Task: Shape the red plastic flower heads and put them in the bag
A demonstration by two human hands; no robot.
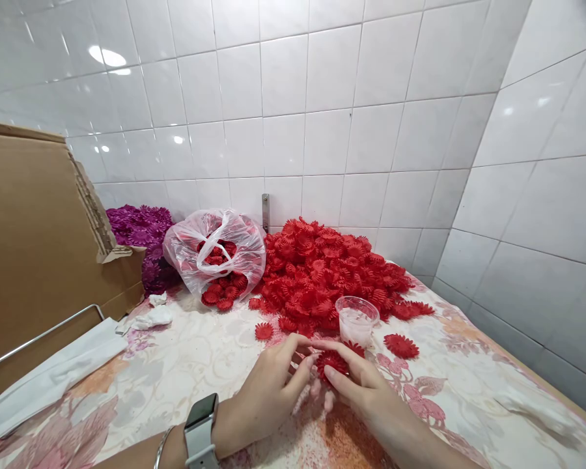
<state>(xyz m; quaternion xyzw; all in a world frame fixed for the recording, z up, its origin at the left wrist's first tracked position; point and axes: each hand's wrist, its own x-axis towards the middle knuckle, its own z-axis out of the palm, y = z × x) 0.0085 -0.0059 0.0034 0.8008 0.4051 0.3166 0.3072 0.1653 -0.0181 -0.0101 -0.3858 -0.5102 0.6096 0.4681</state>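
Note:
Low over the table, a dark red artificial flower with many narrow petals is held between my hands. My right hand grips it, with the thumb on its face and the index finger along its far side. At the flower's left edge, the fingertips of my left hand are closed and touching it; its other fingers are partly hidden. Just beyond stands a clear plastic cup with whitish contents. One more red flower lies flat right of the cup, and another lies to the left.
A big heap of red flowers rises against the tiled wall. Left of it sit a translucent plastic bag of red flowers and a purple flower pile. A cardboard box borders the left. Floral cloth covers the table.

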